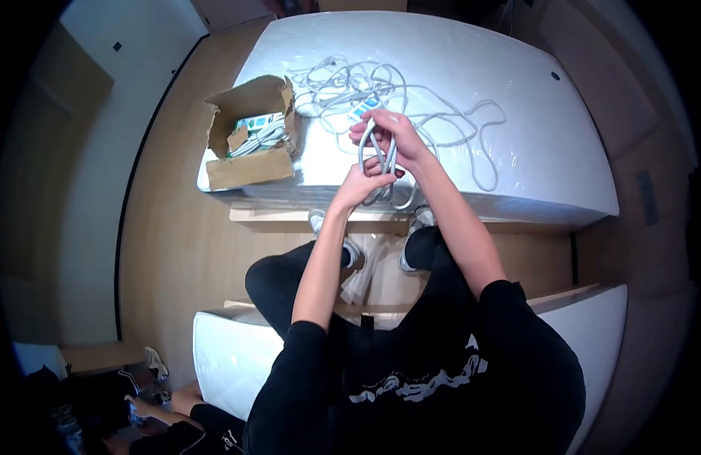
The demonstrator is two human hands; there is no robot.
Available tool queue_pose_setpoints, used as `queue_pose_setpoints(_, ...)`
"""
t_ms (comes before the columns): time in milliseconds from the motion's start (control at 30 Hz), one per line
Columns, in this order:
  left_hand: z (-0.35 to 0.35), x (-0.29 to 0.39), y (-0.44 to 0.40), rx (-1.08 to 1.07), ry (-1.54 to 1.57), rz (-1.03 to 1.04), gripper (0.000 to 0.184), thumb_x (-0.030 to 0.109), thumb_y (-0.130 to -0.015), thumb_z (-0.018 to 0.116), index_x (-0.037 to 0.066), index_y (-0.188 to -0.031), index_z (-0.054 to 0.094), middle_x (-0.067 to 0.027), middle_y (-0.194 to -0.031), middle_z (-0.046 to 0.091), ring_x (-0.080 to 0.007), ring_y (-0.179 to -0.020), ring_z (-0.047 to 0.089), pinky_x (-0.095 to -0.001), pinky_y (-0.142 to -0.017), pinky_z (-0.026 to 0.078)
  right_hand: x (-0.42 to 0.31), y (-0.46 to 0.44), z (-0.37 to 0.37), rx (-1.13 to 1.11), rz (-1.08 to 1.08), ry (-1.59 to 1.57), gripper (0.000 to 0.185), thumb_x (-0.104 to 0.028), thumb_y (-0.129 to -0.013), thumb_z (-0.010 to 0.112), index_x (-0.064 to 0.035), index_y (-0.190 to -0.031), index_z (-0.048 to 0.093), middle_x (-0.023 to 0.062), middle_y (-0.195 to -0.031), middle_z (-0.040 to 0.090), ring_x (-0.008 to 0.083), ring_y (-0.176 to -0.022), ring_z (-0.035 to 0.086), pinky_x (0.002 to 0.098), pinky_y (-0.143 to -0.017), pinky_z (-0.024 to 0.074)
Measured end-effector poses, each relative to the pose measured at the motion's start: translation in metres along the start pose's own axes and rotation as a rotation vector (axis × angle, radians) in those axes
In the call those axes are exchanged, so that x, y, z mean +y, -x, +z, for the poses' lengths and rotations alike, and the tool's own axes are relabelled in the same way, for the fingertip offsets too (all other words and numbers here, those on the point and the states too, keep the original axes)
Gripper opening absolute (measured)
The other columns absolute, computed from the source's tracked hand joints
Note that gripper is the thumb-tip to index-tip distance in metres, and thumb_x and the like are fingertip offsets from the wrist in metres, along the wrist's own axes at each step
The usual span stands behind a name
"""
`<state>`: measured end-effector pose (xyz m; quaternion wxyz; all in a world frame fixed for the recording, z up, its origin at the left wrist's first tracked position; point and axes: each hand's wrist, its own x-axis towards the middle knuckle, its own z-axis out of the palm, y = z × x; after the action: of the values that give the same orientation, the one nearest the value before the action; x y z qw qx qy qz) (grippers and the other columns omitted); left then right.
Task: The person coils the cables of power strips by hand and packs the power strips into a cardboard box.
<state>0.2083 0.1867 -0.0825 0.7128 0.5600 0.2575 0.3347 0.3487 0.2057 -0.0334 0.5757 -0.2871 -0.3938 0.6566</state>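
Note:
A looped grey-white cable (362, 155) is held between my two hands above the near edge of the plastic-covered mattress (532, 152). My left hand (361, 184) is closed around the lower part of the loops. Higher up and to the right, my right hand (402, 141) grips the top of the loops, its fingers partly hiding them. Just beyond the right hand lies a blue-and-white thing (363, 108) whose kind I cannot make out. A tangle of pale cables (479, 144) spreads over the mattress behind and to the right of my hands.
An open cardboard box (249, 170) stands at the mattress's left end, with a bundled cable (264, 138) and green-and-white packaging inside. A second mattress (233, 350) is behind my legs. At the lower left a seated person's hand (141, 406) holds a phone-like object.

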Motion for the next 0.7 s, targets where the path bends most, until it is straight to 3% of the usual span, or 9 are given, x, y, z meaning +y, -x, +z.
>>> queue_pose_setpoints(100, -0.001, 0.018, -0.001, -0.233, -0.010, -0.116, 0.027, 0.016, -0.077, 0.066, -0.002, -0.096, 0.059, -0.0093, -0.083, 0.064, -0.0181, -0.080, 0.061, -0.0284, -0.076, 0.046, -0.007, -0.010, 0.011, 0.117, 0.150, -0.178, 0.031, -0.029, -0.090, 0.052, 0.0004, -0.100, 0.051, 0.0128, -0.083, 0.062, 0.0220, -0.076, 0.064, 0.0322, -0.072, 0.0526)
queue_pose_setpoints(167, -0.004, 0.018, -0.008, -0.293, 0.107, -0.148, 0.026, 0.019, -0.077, 0.066, -0.001, -0.091, 0.059, -0.0072, -0.077, 0.061, -0.0169, -0.074, 0.059, -0.0276, -0.071, 0.046, -0.008, -0.021, 0.013, -0.055, 0.127, -0.243, 0.033, -0.032, -0.090, 0.052, -0.0008, -0.099, 0.052, 0.0098, -0.078, 0.061, 0.0194, -0.072, 0.062, 0.0304, -0.070, 0.0519)
queue_pose_setpoints(367, 0.000, 0.032, -0.009, -0.450, 0.284, -0.162, 0.025, 0.026, -0.079, 0.066, 0.003, -0.084, 0.058, -0.0017, -0.060, 0.050, -0.0153, -0.060, 0.053, -0.0292, -0.064, 0.045, -0.022, -0.028, 0.026, -0.045, 0.091, -0.007, 0.045, -0.038, -0.091, 0.048, 0.0025, -0.109, 0.053, 0.0075, -0.074, 0.061, 0.0127, -0.062, 0.061, 0.0263, -0.060, 0.0521)
queue_pose_setpoints(467, 0.014, 0.041, -0.003, -0.330, 0.285, -0.132, 0.018, 0.021, -0.084, 0.060, 0.005, -0.081, 0.053, -0.0027, -0.060, 0.048, -0.0162, -0.058, 0.053, -0.0363, -0.067, 0.049, -0.030, -0.030, 0.026, -0.043, 0.044, 0.130, 0.050, -0.042, -0.091, 0.047, 0.0016, -0.114, 0.052, 0.0108, -0.081, 0.063, 0.0153, -0.070, 0.063, 0.0266, -0.065, 0.0521)
queue_pose_setpoints(500, 0.012, 0.040, -0.003, -0.330, 0.271, -0.134, 0.018, 0.021, -0.084, 0.060, 0.005, -0.081, 0.053, -0.0027, -0.060, 0.048, -0.0162, -0.058, 0.053, -0.0363, -0.067, 0.049, -0.031, -0.028, 0.023, -0.048, 0.033, 0.122, 0.050, -0.042, -0.091, 0.047, 0.0016, -0.114, 0.052, 0.0108, -0.081, 0.063, 0.0153, -0.070, 0.063, 0.0266, -0.065, 0.0521)
queue_pose_setpoints(567, 0.004, 0.030, -0.005, -0.127, 0.240, -0.154, 0.016, 0.017, -0.086, 0.060, 0.002, -0.086, 0.053, -0.0055, -0.062, 0.054, -0.0163, -0.055, 0.058, -0.0308, -0.058, 0.053, -0.031, -0.023, 0.016, -0.064, -0.043, 0.166, 0.050, -0.043, -0.093, 0.043, -0.0016, -0.122, 0.047, 0.0157, -0.094, 0.063, 0.0191, -0.080, 0.064, 0.0281, -0.071, 0.0513)
queue_pose_setpoints(600, 0.000, 0.029, -0.005, -0.037, 0.167, -0.143, 0.015, 0.015, -0.086, 0.058, 0.001, -0.089, 0.053, -0.0057, -0.064, 0.055, -0.0176, -0.054, 0.059, -0.0291, -0.054, 0.053, -0.033, -0.019, 0.012, -0.070, -0.004, 0.170, 0.051, -0.043, -0.094, 0.038, -0.0052, -0.129, 0.041, 0.0191, -0.108, 0.059, 0.0221, -0.095, 0.061, 0.0311, -0.079, 0.0491)
queue_pose_setpoints(633, -0.003, 0.028, -0.005, -0.029, 0.161, -0.137, 0.015, 0.015, -0.086, 0.058, 0.001, -0.089, 0.053, -0.0057, -0.064, 0.055, -0.0176, -0.054, 0.059, -0.0291, -0.054, 0.053, -0.027, -0.014, 0.001, -0.082, -0.007, 0.167, 0.051, -0.043, -0.094, 0.038, -0.0052, -0.129, 0.041, 0.0191, -0.108, 0.059, 0.0221, -0.095, 0.061, 0.0311, -0.079, 0.0491)
queue_pose_setpoints(700, -0.009, 0.031, -0.008, 0.200, 0.210, -0.112, 0.016, 0.015, -0.086, 0.058, 0.001, -0.090, 0.052, -0.0064, -0.067, 0.055, -0.0182, -0.058, 0.061, -0.0293, -0.054, 0.054, -0.005, -0.014, -0.023, -0.073, 0.083, 0.237, 0.053, -0.043, -0.095, 0.036, -0.0058, -0.133, 0.037, 0.0187, -0.115, 0.056, 0.0216, -0.105, 0.056, 0.0319, -0.083, 0.0473)
